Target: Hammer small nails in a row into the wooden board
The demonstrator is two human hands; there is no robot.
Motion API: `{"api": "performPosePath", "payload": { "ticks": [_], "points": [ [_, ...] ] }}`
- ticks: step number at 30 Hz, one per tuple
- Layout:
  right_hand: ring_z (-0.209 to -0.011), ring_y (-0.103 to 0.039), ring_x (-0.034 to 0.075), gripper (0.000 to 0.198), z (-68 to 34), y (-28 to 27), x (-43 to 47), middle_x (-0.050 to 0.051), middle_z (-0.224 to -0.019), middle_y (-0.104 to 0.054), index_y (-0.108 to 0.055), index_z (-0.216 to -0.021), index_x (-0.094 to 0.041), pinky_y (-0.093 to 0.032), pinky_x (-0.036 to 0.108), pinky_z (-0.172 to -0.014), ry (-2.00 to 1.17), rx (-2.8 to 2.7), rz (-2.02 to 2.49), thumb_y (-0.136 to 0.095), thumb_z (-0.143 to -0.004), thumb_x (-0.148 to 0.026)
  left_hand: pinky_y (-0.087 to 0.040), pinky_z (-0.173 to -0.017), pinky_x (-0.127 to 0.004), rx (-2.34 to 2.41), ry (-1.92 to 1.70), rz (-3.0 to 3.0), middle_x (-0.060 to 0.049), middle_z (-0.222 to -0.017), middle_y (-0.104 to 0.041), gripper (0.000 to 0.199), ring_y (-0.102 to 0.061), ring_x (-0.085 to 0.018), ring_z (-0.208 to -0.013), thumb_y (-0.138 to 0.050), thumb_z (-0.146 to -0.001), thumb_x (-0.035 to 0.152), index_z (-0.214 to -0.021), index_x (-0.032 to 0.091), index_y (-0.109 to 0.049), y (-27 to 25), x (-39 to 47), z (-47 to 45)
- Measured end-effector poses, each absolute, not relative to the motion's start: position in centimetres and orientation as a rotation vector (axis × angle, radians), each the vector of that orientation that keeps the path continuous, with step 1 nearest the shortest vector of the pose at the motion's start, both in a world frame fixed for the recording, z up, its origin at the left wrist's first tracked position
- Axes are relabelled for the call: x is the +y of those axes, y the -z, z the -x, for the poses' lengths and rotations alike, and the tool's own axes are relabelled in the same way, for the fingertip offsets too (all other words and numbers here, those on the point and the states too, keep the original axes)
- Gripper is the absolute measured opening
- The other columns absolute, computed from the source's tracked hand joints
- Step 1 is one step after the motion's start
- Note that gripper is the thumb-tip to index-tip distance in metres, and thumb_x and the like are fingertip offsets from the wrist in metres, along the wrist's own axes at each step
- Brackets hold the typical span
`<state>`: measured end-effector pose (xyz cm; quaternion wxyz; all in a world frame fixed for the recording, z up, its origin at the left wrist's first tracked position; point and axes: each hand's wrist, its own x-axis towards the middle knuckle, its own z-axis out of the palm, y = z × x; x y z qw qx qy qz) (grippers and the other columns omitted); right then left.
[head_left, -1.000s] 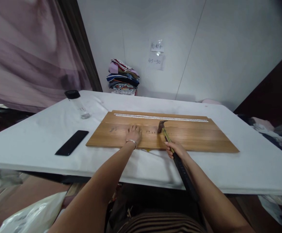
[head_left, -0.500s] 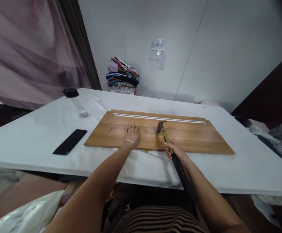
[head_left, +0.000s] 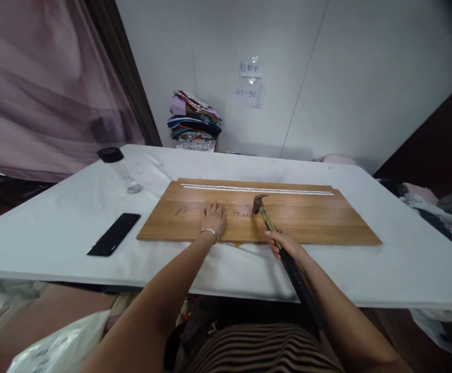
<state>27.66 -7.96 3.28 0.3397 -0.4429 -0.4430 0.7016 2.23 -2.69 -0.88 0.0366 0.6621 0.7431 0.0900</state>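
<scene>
My left hand (head_left: 213,217) lies flat on a wooden board (head_left: 327,223), fingers stretched out, with a bracelet at the wrist. In my right hand (head_left: 284,244) is a claw hammer (head_left: 268,220), gripped around the upper part of its yellow and black handle. Its rusty head is over the middle of the board, at the right end of a short row of nails (head_left: 241,214) standing in the wood. Whether the head touches a nail, I cannot tell. Some loose nails (head_left: 179,211) lie on the board left of my left hand.
Two white strips (head_left: 257,190) run along the board's far edge. A black phone (head_left: 114,234) and a clear bottle with a black lid (head_left: 121,171) rest on the white table (head_left: 55,223) at left. Folded clothes (head_left: 195,122) are stacked against the wall.
The view has shifted slightly. My left hand stays flat on the board, and the hammer in my right hand remains near the right end of the nail row.
</scene>
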Motion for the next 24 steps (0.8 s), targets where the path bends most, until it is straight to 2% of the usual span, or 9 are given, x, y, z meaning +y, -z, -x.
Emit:
{"api": "performPosePath", "payload": {
  "ticks": [11, 16, 24],
  "points": [
    [-0.033, -0.033, 0.005, 0.047, -28.45, -2.59, -7.88, -0.011, -0.049, -0.041, -0.044, -0.071, -0.024, -0.028, 0.019, -0.028, -1.799, -1.117, 1.183, -0.079, -0.063, -0.054, -0.027, -0.122, -0.050, 2.265, -0.248, -2.008, -0.012, -0.162, -0.043, 0.053, -0.034, -0.027, -0.150, -0.029, -0.101, 0.034, -0.147, 0.019, -0.052, 0.62, -2.84, -2.33],
    [-0.033, -0.034, 0.005, 0.049, -28.42, -2.73, -7.70, -0.011, -0.048, -0.039, -0.040, -0.068, -0.024, -0.030, 0.019, -0.029, -1.826, -1.125, 1.157, -0.079, -0.064, -0.054, -0.026, -0.123, -0.049, 2.263, -0.237, -1.997, -0.012, -0.162, -0.042, 0.054, -0.032, -0.027, -0.151, -0.029, -0.101, 0.034, -0.147, 0.019, -0.052, 0.47, -2.91, -2.40],
    [-0.033, -0.034, 0.005, 0.050, -28.16, -2.71, -8.15, -0.011, -0.049, -0.042, -0.040, -0.069, -0.024, -0.029, 0.020, -0.029, -1.833, -1.081, 1.202, -0.081, -0.062, -0.053, -0.028, -0.122, -0.050, 2.255, -0.252, -2.013, -0.012, -0.161, -0.043, 0.053, -0.034, -0.028, -0.150, -0.030, -0.101, 0.034, -0.146, 0.018, -0.053, 0.41, -2.94, -2.40]
  ]
}}
